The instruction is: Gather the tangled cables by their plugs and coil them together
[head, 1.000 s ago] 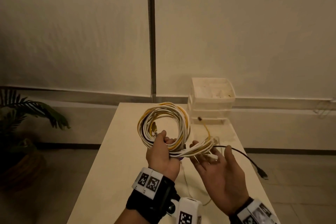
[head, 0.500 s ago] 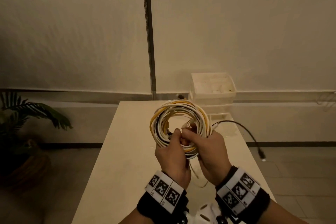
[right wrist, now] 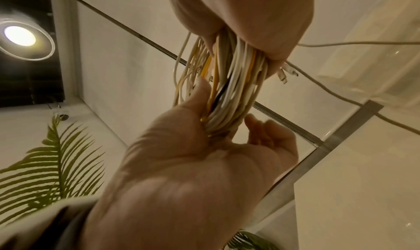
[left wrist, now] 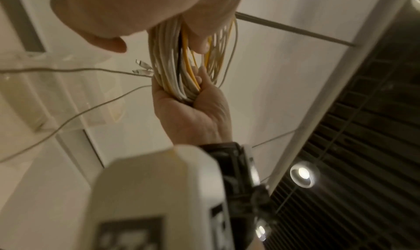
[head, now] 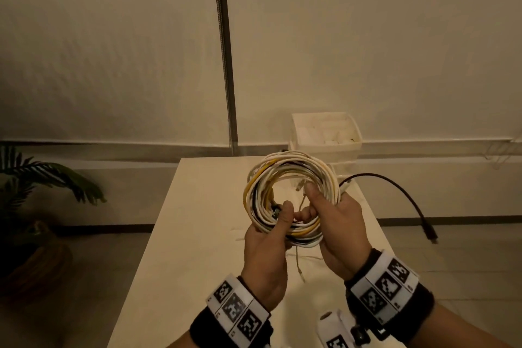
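Note:
A coil of white, yellow and black cables hangs in the air over the table, held by both hands. My left hand grips its lower left arc, thumb in front. My right hand grips the right arc, thumb inside the ring. A black cable arcs out to the right and ends in a dangling plug. Thin white ends droop below the coil. The left wrist view shows the right hand around the bundle, with metal plugs beside it. In the right wrist view the left hand clasps the strands.
A pale table runs from me to the wall. Stacked white trays stand at its far right end. A potted palm sits on the floor to the left. The black plug hangs past the table's right edge.
My right hand, open under loose strands a second ago, has laid them onto the coil and closed around it. The coil has shifted right and the black tail has swung upward.

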`<state>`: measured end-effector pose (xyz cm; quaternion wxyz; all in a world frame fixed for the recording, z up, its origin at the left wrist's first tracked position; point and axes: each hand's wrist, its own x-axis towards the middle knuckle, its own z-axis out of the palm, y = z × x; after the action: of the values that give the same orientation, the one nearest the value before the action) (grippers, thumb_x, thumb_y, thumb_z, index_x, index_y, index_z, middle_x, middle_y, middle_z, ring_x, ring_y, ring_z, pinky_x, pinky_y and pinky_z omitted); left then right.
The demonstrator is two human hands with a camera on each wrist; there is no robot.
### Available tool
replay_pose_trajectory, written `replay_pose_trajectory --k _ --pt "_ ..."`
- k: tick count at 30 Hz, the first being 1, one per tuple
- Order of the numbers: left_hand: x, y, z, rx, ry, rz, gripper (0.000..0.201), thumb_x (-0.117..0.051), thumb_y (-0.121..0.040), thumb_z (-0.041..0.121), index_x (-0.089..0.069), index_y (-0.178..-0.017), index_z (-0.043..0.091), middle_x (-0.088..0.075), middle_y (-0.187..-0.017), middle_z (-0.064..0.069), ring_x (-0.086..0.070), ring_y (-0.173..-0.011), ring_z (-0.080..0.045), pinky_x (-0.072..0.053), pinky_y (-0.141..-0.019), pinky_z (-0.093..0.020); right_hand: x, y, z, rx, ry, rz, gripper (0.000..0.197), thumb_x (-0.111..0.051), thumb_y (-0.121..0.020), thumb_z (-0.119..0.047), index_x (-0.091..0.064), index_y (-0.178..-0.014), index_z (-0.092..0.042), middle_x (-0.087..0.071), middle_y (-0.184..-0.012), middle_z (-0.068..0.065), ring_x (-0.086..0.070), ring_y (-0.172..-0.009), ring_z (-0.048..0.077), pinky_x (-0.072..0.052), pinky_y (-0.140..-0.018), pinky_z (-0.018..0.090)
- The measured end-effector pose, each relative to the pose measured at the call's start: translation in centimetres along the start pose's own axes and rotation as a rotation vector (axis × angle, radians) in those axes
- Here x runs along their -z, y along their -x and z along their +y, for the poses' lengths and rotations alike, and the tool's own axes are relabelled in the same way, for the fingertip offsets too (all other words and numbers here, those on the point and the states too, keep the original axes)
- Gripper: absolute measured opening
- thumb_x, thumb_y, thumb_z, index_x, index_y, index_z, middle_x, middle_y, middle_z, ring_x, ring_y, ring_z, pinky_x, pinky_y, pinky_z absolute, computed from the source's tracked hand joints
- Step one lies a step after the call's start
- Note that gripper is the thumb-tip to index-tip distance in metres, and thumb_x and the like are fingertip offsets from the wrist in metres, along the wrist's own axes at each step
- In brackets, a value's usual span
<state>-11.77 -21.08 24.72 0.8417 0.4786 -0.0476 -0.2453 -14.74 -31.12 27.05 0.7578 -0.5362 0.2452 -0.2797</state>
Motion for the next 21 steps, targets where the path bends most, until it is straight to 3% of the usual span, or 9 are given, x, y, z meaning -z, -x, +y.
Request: replay_pose_trajectory --k 4,7,10,12,15,17,18,19,21 --pt "1.7 0.1 0.0 0.018 -0.139 -0.119 0.050 -0.078 -0.076 0.038 -0.065 -0.112 0.007 -0.072 -0.109 -0.017 -0.066 -0.092 -0.022 -0.049 -0.077 -0.034 0.3 -0.5 -0.4 0.007 0.010 -0.034 0.021 -0.066 -0.089 -0.016 -0.061 -0.097 0.002 -0.045 -0.047 0.005 -0.048 -0.045 0.020 -0.050 -0.058 0.036" --pt "5.6 -0.1 0.8 -0.052 -0.304 -0.085 0.078 -0.079 -0.057 0.057 -0.057 -0.123 0.022 -0.063 -0.125 -0.014 -0.063 -0.095 -0.015 -0.046 -0.078 -0.033 1.9 -1.7 -1.5 -0.006 0.241 -0.101 0.021 -0.069 -0.086 -0.016 -0.059 -0.090 0.003 -0.046 -0.046 0.005 -0.047 -0.042 0.020 -0.048 -0.062 0.042" --pt "8.5 -0.3 5.3 -0.406 -0.554 0.058 0.085 -0.070 -0.058 0.074 -0.046 -0.129 0.034 -0.050 -0.135 -0.002 -0.054 -0.115 -0.016 -0.044 -0.091 -0.035 3.0 -2.7 -3.3 0.050 0.657 -0.287 0.017 -0.070 -0.084 -0.017 -0.061 -0.077 -0.005 -0.053 -0.051 0.005 -0.052 -0.045 0.020 -0.051 -0.055 0.038" --pt "7.4 0.0 9.8 -0.775 -0.940 -0.147 0.069 -0.065 -0.074 0.057 -0.046 -0.132 0.025 -0.048 -0.136 0.006 -0.047 -0.126 -0.015 -0.041 -0.102 -0.037 3.2 -3.3 -4.5 0.137 1.022 -0.431 0.013 -0.068 -0.082 -0.026 -0.063 -0.077 -0.015 -0.063 -0.064 0.000 -0.060 -0.057 0.017 -0.054 -0.059 0.037" --pt "1.3 0.6 12.9 -1.202 -1.333 -0.644 0.043 -0.069 -0.083 0.030 -0.063 -0.118 0.007 -0.061 -0.125 -0.007 -0.052 -0.126 -0.024 -0.043 -0.101 -0.046 1.1 -2.6 -5.3 0.194 1.461 -0.599 0.013 -0.065 -0.082 -0.030 -0.066 -0.091 -0.021 -0.068 -0.085 0.001 -0.065 -0.081 0.019 -0.055 -0.075 0.039" --pt "-2.3 0.7 12.9 -1.269 -1.324 -0.868 0.036 -0.066 -0.086 0.020 -0.063 -0.116 0.000 -0.066 -0.119 -0.014 -0.060 -0.117 -0.026 -0.049 -0.095 -0.044 -2.6 -1.2 -4.5 0.280 1.918 -0.435 0.032 -0.067 -0.080 -0.013 -0.061 -0.110 -0.004 -0.065 -0.099 0.015 -0.063 -0.098 0.030 -0.052 -0.087 0.035" --pt "-3.5 0.9 12.7 -1.276 -1.270 -0.925 0.031 -0.061 -0.087 0.015 -0.062 -0.114 -0.002 -0.066 -0.116 -0.016 -0.061 -0.112 -0.029 -0.050 -0.092 -0.045 -3.9 0.8 -7.5 0.101 2.111 -0.431 0.041 -0.066 -0.076 -0.004 -0.055 -0.113 0.010 -0.061 -0.103 0.022 -0.059 -0.104 0.032 -0.049 -0.092 0.030" --pt "-4.3 0.9 12.4 -1.252 -1.182 -0.956 0.025 -0.056 -0.087 0.010 -0.062 -0.109 0.000 -0.067 -0.112 -0.017 -0.063 -0.109 -0.031 -0.051 -0.089 -0.046 -4.2 1.2 -7.6 0.068 2.185 -0.329 0.045 -0.065 -0.075 -0.002 -0.051 -0.114 0.015 -0.058 -0.107 0.026 -0.056 -0.106 0.032 -0.046 -0.096 0.029" --pt "-5.1 0.9 12.6 -1.056 -0.927 -0.895 0.015 -0.048 -0.085 0.007 -0.056 -0.098 0.010 -0.068 -0.102 -0.017 -0.065 -0.102 -0.032 -0.052 -0.084 -0.050 -3.0 -1.3 -6.0 0.359 2.125 -0.452 0.037 -0.060 -0.082 -0.015 -0.054 -0.118 -0.006 -0.060 -0.112 0.016 -0.057 -0.107 0.030 -0.047 -0.092 0.032"
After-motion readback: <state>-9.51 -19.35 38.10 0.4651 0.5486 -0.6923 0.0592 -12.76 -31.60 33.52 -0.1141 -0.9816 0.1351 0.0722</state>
